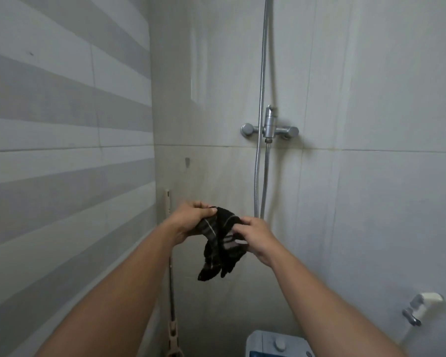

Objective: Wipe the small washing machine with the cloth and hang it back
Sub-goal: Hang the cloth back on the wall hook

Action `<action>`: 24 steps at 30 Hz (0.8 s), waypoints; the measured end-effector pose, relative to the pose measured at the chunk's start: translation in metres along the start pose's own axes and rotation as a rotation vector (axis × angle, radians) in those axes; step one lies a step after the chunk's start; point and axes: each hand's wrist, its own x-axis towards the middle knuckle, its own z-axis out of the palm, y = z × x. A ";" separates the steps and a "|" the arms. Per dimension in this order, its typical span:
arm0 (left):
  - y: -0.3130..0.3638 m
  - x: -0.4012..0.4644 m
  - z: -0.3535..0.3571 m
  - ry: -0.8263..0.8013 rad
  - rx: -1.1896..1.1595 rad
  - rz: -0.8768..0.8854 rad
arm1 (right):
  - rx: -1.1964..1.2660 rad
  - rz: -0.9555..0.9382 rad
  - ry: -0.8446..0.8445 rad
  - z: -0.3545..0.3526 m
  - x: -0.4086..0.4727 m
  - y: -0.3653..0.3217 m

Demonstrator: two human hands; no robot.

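Left hand point(191, 220) and right hand point(258, 234) both grip the black cloth point(218, 243); washing machine point(273, 343) at 6 o'clock.

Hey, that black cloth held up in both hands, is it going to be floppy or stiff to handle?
Likely floppy: the black cloth sags and bunches between the left hand and right hand. Probably light, since fingertip pinches hold it up. Its fuzzy edges suggest it is not slippery.
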 end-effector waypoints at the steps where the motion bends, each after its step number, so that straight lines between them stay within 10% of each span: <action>1: 0.006 0.003 -0.005 0.018 0.020 0.016 | -0.094 -0.021 -0.004 0.002 0.006 -0.003; 13: 0.064 0.086 -0.098 0.201 0.515 0.216 | -0.269 -0.292 -0.178 0.059 0.134 -0.028; 24: 0.035 0.260 -0.143 0.436 1.146 0.740 | -0.827 -0.659 0.245 0.073 0.328 -0.107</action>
